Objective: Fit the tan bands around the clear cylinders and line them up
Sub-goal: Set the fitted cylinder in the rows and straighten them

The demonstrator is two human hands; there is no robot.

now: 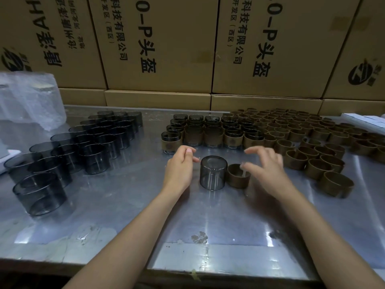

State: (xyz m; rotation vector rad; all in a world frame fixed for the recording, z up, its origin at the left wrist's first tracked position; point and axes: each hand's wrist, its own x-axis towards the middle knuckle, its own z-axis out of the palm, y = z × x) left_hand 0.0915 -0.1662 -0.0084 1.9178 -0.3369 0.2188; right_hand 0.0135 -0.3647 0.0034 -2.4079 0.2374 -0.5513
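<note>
One smoky clear cylinder (pixel 213 173) stands at the middle of the metal table (pixel 125 205), with a single tan band (pixel 238 176) just beside it on the right. The left hand (pixel 180 166) hovers left of the cylinder, fingers loosely curled, holding nothing. The right hand (pixel 264 166) hangs over the band, fingers spread and blurred. Banded cylinders (pixel 210 132) stand in rows behind; loose bands (pixel 308 136) crowd the far right, bare cylinders (pixel 83 147) the left.

Bare worktop (pixel 129 205) runs open from the near edge up to a lone cylinder (pixel 213 173) and band (pixel 238 176) at mid-worktop. Bare cylinders (pixel 93 142) crowd the left edge, loose bands (pixel 312 142) the right, banded cylinders (pixel 210 132) block the far middle; a lane lies between.
</note>
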